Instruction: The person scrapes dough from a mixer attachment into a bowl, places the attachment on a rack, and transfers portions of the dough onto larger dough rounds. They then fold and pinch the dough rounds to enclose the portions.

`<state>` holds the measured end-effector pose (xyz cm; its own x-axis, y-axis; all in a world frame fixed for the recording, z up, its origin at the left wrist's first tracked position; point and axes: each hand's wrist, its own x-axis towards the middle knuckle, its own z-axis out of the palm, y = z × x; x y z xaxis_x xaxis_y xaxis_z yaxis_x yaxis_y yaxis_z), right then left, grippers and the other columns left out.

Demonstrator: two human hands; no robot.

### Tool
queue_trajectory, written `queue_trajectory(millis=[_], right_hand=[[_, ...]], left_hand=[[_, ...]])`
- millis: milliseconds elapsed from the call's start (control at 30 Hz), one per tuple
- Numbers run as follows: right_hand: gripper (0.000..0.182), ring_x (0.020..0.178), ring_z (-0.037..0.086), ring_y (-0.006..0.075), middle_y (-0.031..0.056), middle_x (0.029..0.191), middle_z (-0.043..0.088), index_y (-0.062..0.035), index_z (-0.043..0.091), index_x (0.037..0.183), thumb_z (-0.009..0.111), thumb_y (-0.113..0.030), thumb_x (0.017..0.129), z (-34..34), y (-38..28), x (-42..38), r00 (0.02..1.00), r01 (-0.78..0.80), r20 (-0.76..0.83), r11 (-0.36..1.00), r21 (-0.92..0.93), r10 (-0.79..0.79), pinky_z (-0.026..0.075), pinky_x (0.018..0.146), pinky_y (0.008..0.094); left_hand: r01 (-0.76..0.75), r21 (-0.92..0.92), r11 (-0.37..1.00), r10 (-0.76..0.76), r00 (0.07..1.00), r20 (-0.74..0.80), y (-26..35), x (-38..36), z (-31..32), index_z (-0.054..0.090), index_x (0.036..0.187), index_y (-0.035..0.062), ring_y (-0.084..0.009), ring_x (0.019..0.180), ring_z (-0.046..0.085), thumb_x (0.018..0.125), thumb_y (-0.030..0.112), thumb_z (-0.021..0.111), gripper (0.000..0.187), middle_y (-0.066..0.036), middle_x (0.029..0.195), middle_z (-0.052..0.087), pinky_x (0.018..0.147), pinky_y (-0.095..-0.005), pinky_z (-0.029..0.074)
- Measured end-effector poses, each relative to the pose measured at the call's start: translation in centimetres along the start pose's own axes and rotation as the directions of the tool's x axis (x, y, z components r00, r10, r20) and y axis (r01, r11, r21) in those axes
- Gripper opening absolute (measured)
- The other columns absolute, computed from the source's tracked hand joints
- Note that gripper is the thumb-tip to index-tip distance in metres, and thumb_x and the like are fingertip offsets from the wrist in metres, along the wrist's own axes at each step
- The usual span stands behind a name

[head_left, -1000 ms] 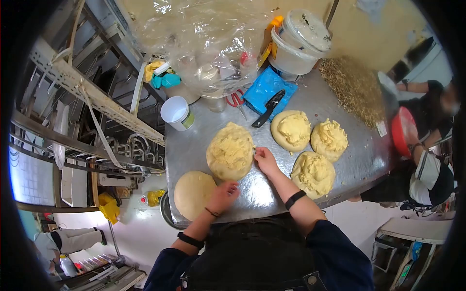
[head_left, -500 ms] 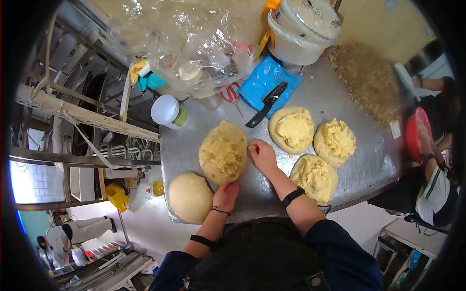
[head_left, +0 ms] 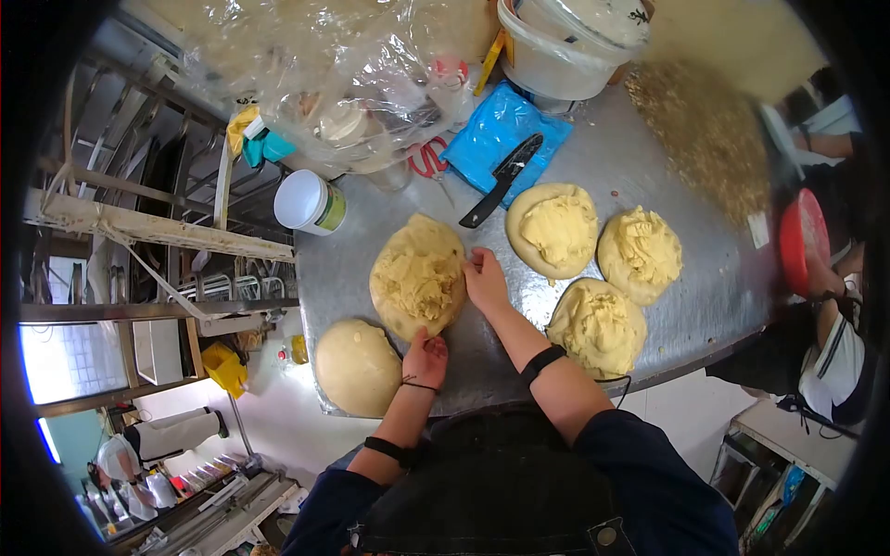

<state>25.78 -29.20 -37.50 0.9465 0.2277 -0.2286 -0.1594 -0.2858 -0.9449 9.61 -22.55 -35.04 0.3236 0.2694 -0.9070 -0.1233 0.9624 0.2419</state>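
A flattened round of dough (head_left: 394,264) topped with a rough, pale yellow, buttery mass (head_left: 422,287) lies on the metal table. At its right edge, the fingers of my right hand (head_left: 486,283) are closed in a pinch on the dough's rim. My left hand (head_left: 427,360) is at the near edge, fingers curled and thumb against the dough. Just left of that hand sits a smooth, plain dough ball (head_left: 357,368). To the right are three more topped doughs: one at the back (head_left: 553,230), one at the right (head_left: 640,254) and one nearer me (head_left: 598,328).
A black knife (head_left: 501,185) rests partly on a blue packet (head_left: 505,139), beside red scissors (head_left: 429,159). A white tub (head_left: 309,202) stands at the left edge. Behind are clear plastic sheeting (head_left: 324,83) and a lidded bucket (head_left: 561,60). At right, another person handles a red bowl (head_left: 803,243).
My left hand has moved from lying beside the dough to curling at its near edge. My right hand has come in to the right rim. The view has shifted slightly.
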Motion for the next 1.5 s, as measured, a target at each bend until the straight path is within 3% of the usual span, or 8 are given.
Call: queue_trajectory(millis=[300,433,500,567,667,733,1233,1500], right_hand=[[0.05,0.081,0.063,0.0312,0.0216,0.077,0.064,0.0065,0.061,0.08,0.055,-0.043,0.083,0.5,-2.1,1.9,0.761,-0.597,0.389,0.795,0.107,0.519,0.048,0.073,0.0367],[0.053,0.084,0.063,0.0351,0.0226,0.076,0.064,0.0076,0.063,0.078,0.054,-0.044,0.084,0.2,-3.8,1.5,0.722,-0.582,0.376,0.804,-0.124,0.581,0.047,0.075,0.0385],[0.06,0.071,0.062,0.027,0.0129,0.066,0.062,0.0056,0.065,0.082,0.048,-0.052,0.085,1.4,-1.3,1.7,0.939,-0.106,0.291,0.958,-0.266,0.185,0.047,0.061,0.0362],[0.054,0.075,0.063,0.0301,0.0164,0.078,0.065,0.0067,0.064,0.092,0.048,-0.045,0.088,2.5,0.1,2.2,0.931,-0.152,0.282,0.95,-0.274,0.23,0.047,0.065,0.0384],[0.044,0.074,0.064,0.028,0.0155,0.085,0.065,0.0053,0.06,0.1,0.048,-0.036,0.09,3.1,0.1,1.0,0.88,-0.441,0.251,0.89,0.117,0.403,0.049,0.061,0.0381],[0.035,0.071,0.064,0.0248,0.0135,0.088,0.064,0.0037,0.056,0.105,0.047,-0.028,0.092,2.0,-2.7,-1.0,0.729,-0.684,0.362,0.606,0.406,0.581,0.05,0.055,0.0373],[0.023,0.052,0.055,0.0133,0.0052,0.07,0.059,-0.0022,0.061,0.096,0.051,-0.022,0.09,-5.4,2.5,-8.0,0.811,-0.527,0.398,0.831,0.181,0.428,0.044,0.041,0.0276],[0.023,0.054,0.053,0.0174,0.007,0.064,0.056,-0.0028,0.06,0.094,0.056,-0.024,0.085,-6.7,2.9,-6.8,0.853,-0.292,0.399,0.941,-0.171,0.338,0.044,0.051,0.0333]], left_hand=[[0.224,0.099,0.97,-0.245,0.892,0.379,1.1,1.9,-1.6,0.053,0.099,0.0089,-0.0145,0.063,0.051,0.088,0.027,0.056,0.021,-0.002,0.077,0.055,0.056,-0.0243,0.04],[0.194,0.053,0.98,-0.2,0.921,0.334,1.1,0.3,-0.1,0.053,0.108,0.008,-0.0179,0.08,0.056,0.088,0.027,0.054,0.028,-0.005,0.093,0.06,0.069,-0.0292,0.046],[0.136,-0.017,0.991,-0.124,0.942,0.313,1.5,0.0,0.7,0.049,0.118,0.0076,-0.0238,0.104,0.053,0.09,0.028,0.049,0.035,-0.012,0.113,0.055,0.087,-0.037,0.045],[0.126,-0.028,0.992,-0.11,0.938,0.329,1.6,-0.2,1.6,0.046,0.122,0.0062,-0.0264,0.112,0.049,0.091,0.023,0.046,0.035,-0.014,0.119,0.051,0.095,-0.0399,0.042],[0.041,-0.062,0.997,-0.023,0.962,0.273,1.4,0.0,1.8,0.049,0.117,0.0031,-0.0228,0.099,0.055,0.093,0.017,0.039,0.029,-0.013,0.109,0.056,0.084,-0.0351,0.048],[0.072,-0.049,0.996,-0.051,0.937,0.345,1.8,0.5,1.3,0.05,0.114,0.0032,-0.0209,0.09,0.055,0.093,0.018,0.04,0.027,-0.011,0.103,0.057,0.077,-0.0323,0.049],[-0.061,0.595,0.801,-0.14,0.948,0.286,-0.4,-5.0,-3.8,0.047,0.107,0.007,-0.0179,0.069,0.058,0.093,0.013,0.039,0.017,-0.006,0.084,0.057,0.056,-0.0268,0.049],[-0.061,0.49,0.87,-0.081,0.961,0.263,0.8,-4.5,-4.0,0.047,0.108,0.0029,-0.0207,0.07,0.061,0.09,0.012,0.038,0.022,-0.01,0.088,0.06,0.056,-0.028,0.048]])
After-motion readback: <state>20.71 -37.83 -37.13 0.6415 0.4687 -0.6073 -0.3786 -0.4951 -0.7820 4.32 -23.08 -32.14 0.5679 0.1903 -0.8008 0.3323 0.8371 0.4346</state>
